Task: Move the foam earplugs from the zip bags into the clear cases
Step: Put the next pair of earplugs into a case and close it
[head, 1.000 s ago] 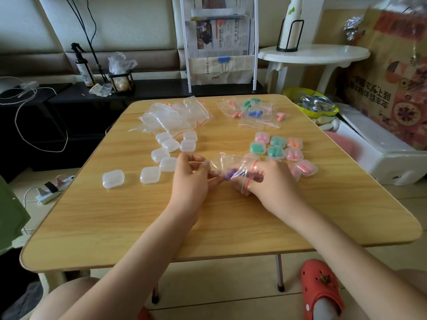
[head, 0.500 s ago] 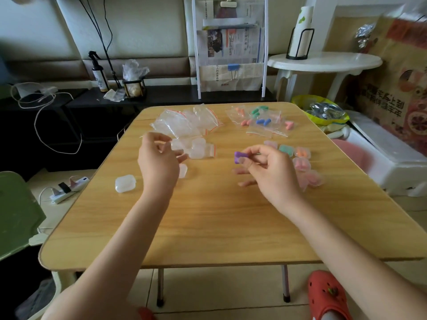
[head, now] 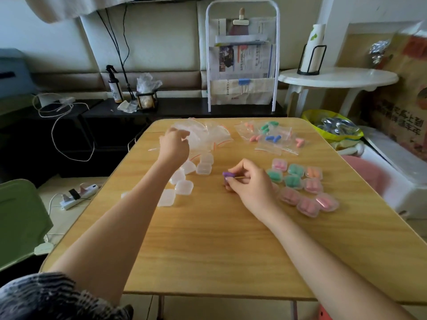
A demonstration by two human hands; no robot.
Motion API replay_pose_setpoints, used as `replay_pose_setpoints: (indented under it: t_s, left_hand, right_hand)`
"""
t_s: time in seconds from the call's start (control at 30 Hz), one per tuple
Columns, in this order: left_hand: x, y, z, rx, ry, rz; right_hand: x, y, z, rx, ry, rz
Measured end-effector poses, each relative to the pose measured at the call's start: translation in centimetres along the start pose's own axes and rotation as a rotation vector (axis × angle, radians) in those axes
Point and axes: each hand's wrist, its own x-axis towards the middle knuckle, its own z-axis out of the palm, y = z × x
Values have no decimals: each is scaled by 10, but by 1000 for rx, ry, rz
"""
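table (head: 208, 239): wood-grain top, glossy, rounded corners; near edge cut off by both forearms.
empty zip bags (head: 208, 133): crinkled clear film with red seal strips, heaped at far edge, left of centre; count unreadable, they overlap.
full zip bags (head: 270, 137): same film, near far-right corner; hold pink, green and blue foam plugs.
filled cases (head: 302, 185): small clear rounded-square boxes clustered toward right edge; pink, green and orange plugs inside; one partly hidden behind right hand.
empty cases (head: 183, 187): frosted clear boxes, loose group left of centre; several hidden by left forearm.
left hand (head: 174, 146): over the empty bag heap, fingers curled downward; blurred, cannot tell if they pinch film.
right hand (head: 250, 181): mid-table, thumb and fingertips pinching purple earplugs (head: 227, 174).
purple earplugs: soft foam, rounded tip pointing left, just beside the empty cases, above the tabletop; number not clear.
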Motion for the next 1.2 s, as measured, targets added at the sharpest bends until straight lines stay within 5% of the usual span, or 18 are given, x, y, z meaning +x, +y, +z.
replay_pose_setpoints:
  t_s: [0.27, 0.37, 0.5, 0.77, 0.9, 1.2]
  left_hand:
    - [-36, 8, -26, 226, 42, 103]
    - [-59, 8, -21, 270, -207, 376]
    - [-76, 10, -4, 404, -364, 447]
    - [-104, 21, -13, 20, -84, 386]
    - [-133, 28, -18, -194, -74, 321]
    - [-161, 31, -10, -251, -102, 456]
  right_hand:
    - [3, 5, 1, -37, -15, -4]
    - [0, 0, 0, -75, -6, -5]
    - [-1, -2, 0, -122, 27, 29]
    - [3, -4, 0, 14, -70, 61]
    - [2, -9, -3, 127, -90, 130]
    - [-39, -18, -16, -291, -169, 34]
